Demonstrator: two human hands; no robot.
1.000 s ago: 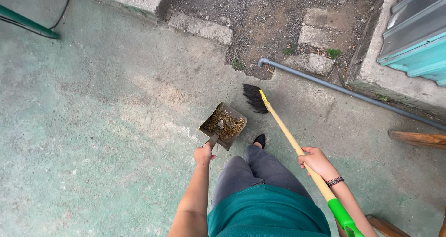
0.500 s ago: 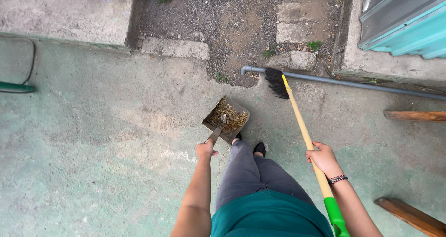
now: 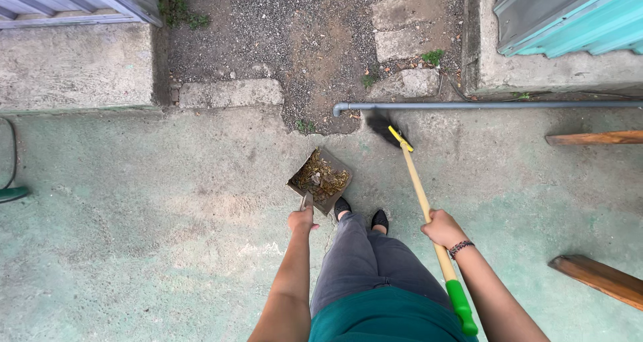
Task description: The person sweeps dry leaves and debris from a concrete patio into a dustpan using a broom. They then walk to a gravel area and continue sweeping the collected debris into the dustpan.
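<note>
1. The left hand [image 3: 301, 219] is closed around the short handle of a brown dustpan [image 3: 321, 179], fingers wrapped tight, holding it out in front of the body above the concrete floor [image 3: 134, 215].
2. The dustpan is filled with dry leaves and brown debris; it seems to hang just clear of the floor, though the overhead angle makes that hard to judge.
3. The right hand [image 3: 442, 228], a beaded bracelet on its wrist, grips the wooden shaft of a broom [image 3: 418, 194] partway along, fingers closed fully round it.
4. The broom's dark bristles [image 3: 380, 124] sit ahead, just beside the elbow end of a grey pipe [image 3: 482, 105] lying along the floor's edge.
5. Beyond the pipe lies a patch of gravel and dirt [image 3: 301, 34].
6. Two black shoes [image 3: 362, 215] show below the dustpan.
</note>
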